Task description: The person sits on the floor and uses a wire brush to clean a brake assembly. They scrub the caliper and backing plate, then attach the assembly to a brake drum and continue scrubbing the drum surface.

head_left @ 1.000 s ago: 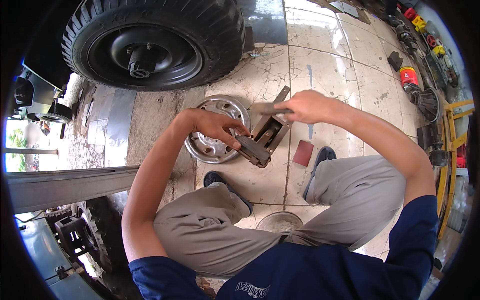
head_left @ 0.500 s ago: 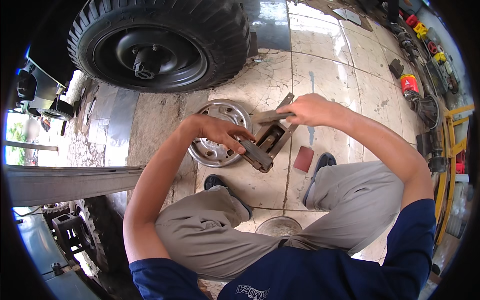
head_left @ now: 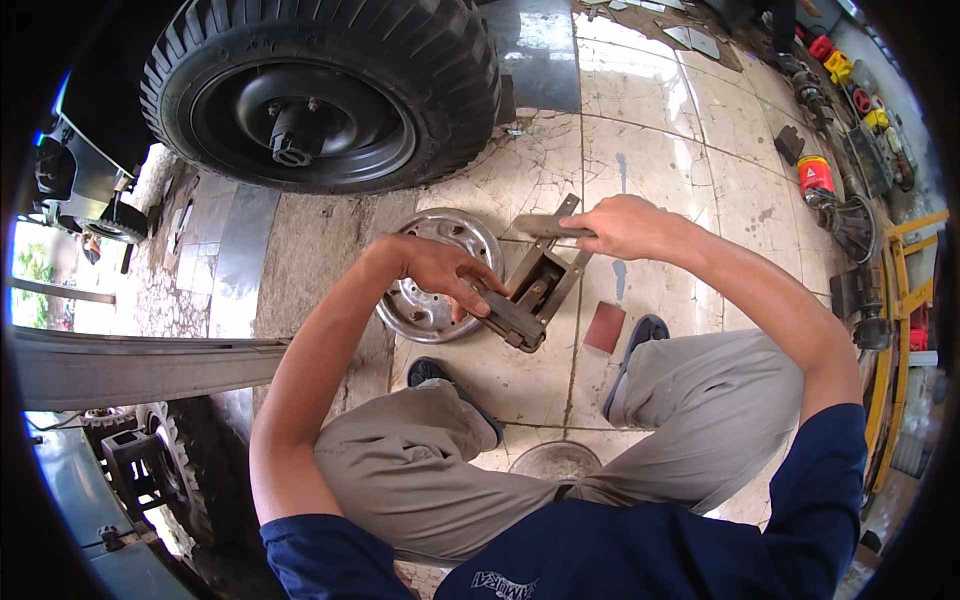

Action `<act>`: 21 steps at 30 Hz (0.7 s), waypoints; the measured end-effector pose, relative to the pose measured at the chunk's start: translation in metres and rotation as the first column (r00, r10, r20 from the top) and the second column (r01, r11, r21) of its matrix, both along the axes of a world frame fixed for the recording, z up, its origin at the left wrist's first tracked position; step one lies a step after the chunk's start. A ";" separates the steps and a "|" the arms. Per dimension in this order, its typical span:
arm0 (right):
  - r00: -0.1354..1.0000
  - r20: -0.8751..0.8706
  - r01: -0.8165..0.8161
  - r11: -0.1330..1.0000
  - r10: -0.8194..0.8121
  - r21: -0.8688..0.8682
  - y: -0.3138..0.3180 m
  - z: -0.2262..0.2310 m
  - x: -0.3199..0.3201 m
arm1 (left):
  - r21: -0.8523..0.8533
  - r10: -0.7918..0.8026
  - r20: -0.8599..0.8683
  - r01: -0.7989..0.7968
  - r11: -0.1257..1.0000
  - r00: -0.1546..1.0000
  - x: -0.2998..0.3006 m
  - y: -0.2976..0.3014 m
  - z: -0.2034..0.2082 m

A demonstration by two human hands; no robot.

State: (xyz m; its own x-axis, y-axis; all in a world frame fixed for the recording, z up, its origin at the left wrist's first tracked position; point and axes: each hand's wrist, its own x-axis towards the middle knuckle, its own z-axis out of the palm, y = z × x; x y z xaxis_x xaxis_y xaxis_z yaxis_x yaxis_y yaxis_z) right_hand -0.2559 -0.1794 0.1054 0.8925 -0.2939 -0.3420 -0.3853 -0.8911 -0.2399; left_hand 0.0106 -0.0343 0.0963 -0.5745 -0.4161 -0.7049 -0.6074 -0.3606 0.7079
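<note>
In front of my knees, my left hand (head_left: 450, 276) grips the lower end of a dark, worn metal bracket (head_left: 544, 285), thumb on its flat, blackish pad-like part. The bracket is tilted, with an open boxy middle and two arms pointing up and right. My right hand (head_left: 627, 226) is closed round the handle of a tan-ended brush (head_left: 540, 226), which lies across the bracket's upper arms. Its bristles are hard to make out. Behind my left hand, a round silver wheel rim (head_left: 425, 322) lies on the floor, partly covered by that hand.
A dark red sheet (head_left: 604, 328), like sandpaper, lies on the tiles by my right shoe. A big black tyre (head_left: 440, 120) on its hub stands ahead. A metal beam (head_left: 150, 365) juts in at left. Along the right are a red can (head_left: 816, 176), machine parts and a yellow frame (head_left: 915, 290).
The brush has shifted slightly left over the bracket's upper arms, and the bracket has turned a little. My left fingers have curled further round it. The view has tilted slightly.
</note>
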 end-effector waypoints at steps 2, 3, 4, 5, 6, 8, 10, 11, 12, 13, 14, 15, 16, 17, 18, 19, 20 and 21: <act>0.997 -0.046 -0.051 0.990 0.057 0.133 0.010 0.017 0.003 | 0.066 0.020 -0.020 -0.018 0.998 1.000 -0.003 -0.001 -0.002; 0.994 -0.064 -0.076 0.977 0.090 0.200 0.014 0.024 0.006 | 0.063 0.019 -0.019 -0.018 0.998 1.000 -0.002 0.000 -0.004; 0.992 -0.075 -0.087 0.987 0.098 0.137 0.013 0.020 0.008 | 0.059 0.014 -0.021 -0.013 0.998 1.000 -0.004 -0.001 -0.006; 0.993 -0.091 -0.062 0.995 0.068 0.073 0.010 0.019 0.009 | 0.054 0.011 -0.022 -0.009 0.998 1.000 -0.005 -0.002 -0.007; 0.994 -0.105 -0.039 0.999 0.040 0.008 0.006 0.019 0.010 | 0.073 0.004 -0.033 -0.002 0.997 0.999 -0.004 0.000 -0.008; 0.993 -0.116 -0.010 0.995 -0.001 -0.098 0.001 0.018 0.012 | 0.058 -0.050 -0.001 0.050 0.997 0.999 -0.006 -0.003 0.000; 0.997 -0.078 -0.028 0.999 0.027 -0.015 0.002 0.011 0.005 | -0.028 -0.106 0.052 0.108 0.994 0.993 -0.009 -0.002 0.006; 0.998 -0.057 -0.039 0.999 0.040 0.021 0.001 0.011 0.004 | -0.104 -0.133 0.091 0.142 0.984 0.987 -0.011 0.000 0.009; 0.992 -0.123 -0.036 0.998 0.041 0.049 -0.001 0.012 0.004 | -0.177 -0.156 0.134 0.178 0.968 0.979 -0.015 0.003 0.011; 0.985 -0.172 -0.028 0.999 0.034 0.036 0.000 0.012 0.003 | -0.219 -0.195 0.172 0.230 0.948 0.966 -0.022 0.002 0.018; 0.975 -0.222 -0.020 0.999 0.025 0.027 0.005 0.011 -0.001 | -0.256 -0.233 0.208 0.283 0.924 0.950 -0.034 0.003 0.030; 0.962 -0.272 -0.011 1.000 0.015 0.016 0.006 0.011 -0.004 | -0.289 -0.269 0.246 0.336 0.897 0.931 -0.046 0.003 0.038; 0.943 -0.333 0.014 1.000 -0.006 0.021 0.003 0.008 -0.009 | -0.311 -0.296 0.222 0.355 0.881 0.929 -0.059 0.003 0.040; 0.921 -0.388 0.062 0.996 -0.035 0.058 0.003 0.009 -0.003 | -0.342 -0.300 0.227 0.364 0.866 0.926 -0.066 0.010 0.038; 0.894 -0.443 0.111 0.989 -0.059 0.092 0.003 0.009 0.001 | -0.371 -0.305 0.233 0.374 0.850 0.923 -0.072 0.017 0.031; 0.859 -0.505 0.168 0.978 -0.086 0.120 0.001 0.007 0.002 | -0.404 -0.316 0.232 0.387 0.829 0.920 -0.076 0.019 0.021; 0.850 -0.519 0.172 0.979 -0.092 0.109 -0.003 0.005 -0.002 | -0.406 -0.305 0.225 0.374 0.834 0.925 -0.078 0.018 0.015; 0.841 -0.531 0.176 0.979 -0.098 0.098 -0.008 -0.001 -0.007 | -0.408 -0.295 0.217 0.361 0.839 0.931 -0.078 0.018 0.011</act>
